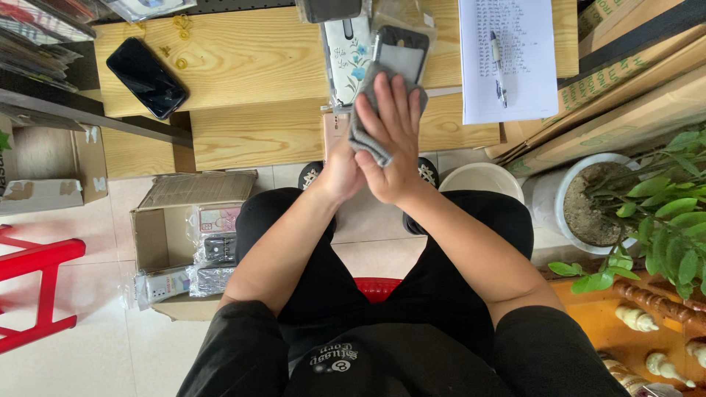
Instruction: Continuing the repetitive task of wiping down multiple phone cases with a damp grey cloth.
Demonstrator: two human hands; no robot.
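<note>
Head view: right hand (pixel 390 147), fingers flat, presses a grey cloth (pixel 368 136) on the dark phone case (pixel 401 55) at twelve o'clock; left hand (pixel 342 173) is mostly hidden, grip unclear. Hard rubbing could tip the case off the tabletop (pixel 257 73).

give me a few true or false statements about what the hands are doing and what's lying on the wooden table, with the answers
1. The right hand presses a grey cloth with flat fingers. True.
2. The grey cloth lies against a dark phone case held up over the table edge. True.
3. The black smartphone lies in the open cardboard box on the floor. False: it lies on the light wooden table, to the left.
4. A pen rests on the white sheet of paper. True.
5. The left hand holds the pen. False: it is behind the right hand, under the case.
</note>
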